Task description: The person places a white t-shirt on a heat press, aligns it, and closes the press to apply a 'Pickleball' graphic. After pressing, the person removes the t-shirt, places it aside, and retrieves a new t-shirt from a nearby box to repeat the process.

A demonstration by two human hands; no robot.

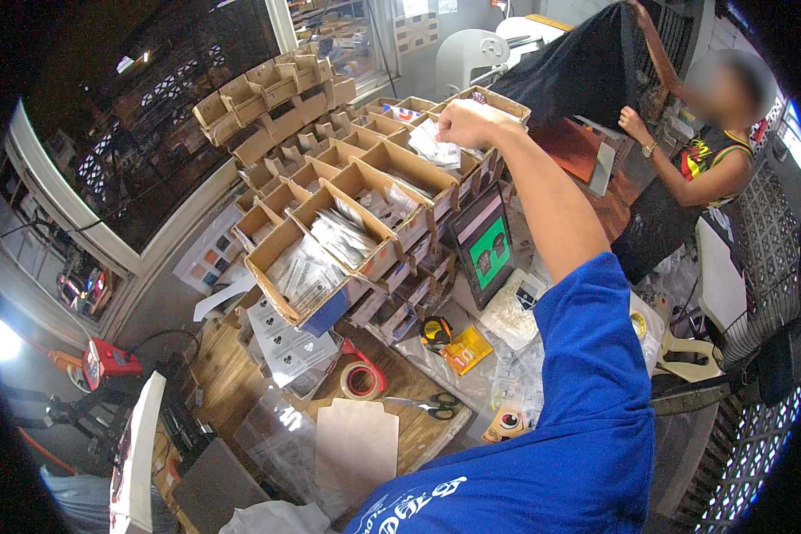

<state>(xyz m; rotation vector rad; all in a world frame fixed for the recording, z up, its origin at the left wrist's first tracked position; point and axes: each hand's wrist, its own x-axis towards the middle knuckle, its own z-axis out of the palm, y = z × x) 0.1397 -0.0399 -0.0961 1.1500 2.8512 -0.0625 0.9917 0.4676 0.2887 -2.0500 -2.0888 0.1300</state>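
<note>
My right hand (476,125) reaches out, in a blue sleeve, over the far right compartments of a cardboard bin rack (390,254). Its fingers are closed in a pinch on some small white printed slips (436,147). Whether these are paper labels or little packets is hard to make out. Nearer compartments hold more of the same kind: a stack of white packets (340,236) and a heap of printed white packets (303,278) in the front bin. My left hand is outside the picture.
Below the rack lie a tablet (485,249), a tape measure (435,331), a yellow packet (465,351), red-handled tape dispenser (362,380), scissors (440,406) and beige sheet (356,445). At right another person (685,178) lifts dark cloth (570,71). A heat press (107,365) stands at left.
</note>
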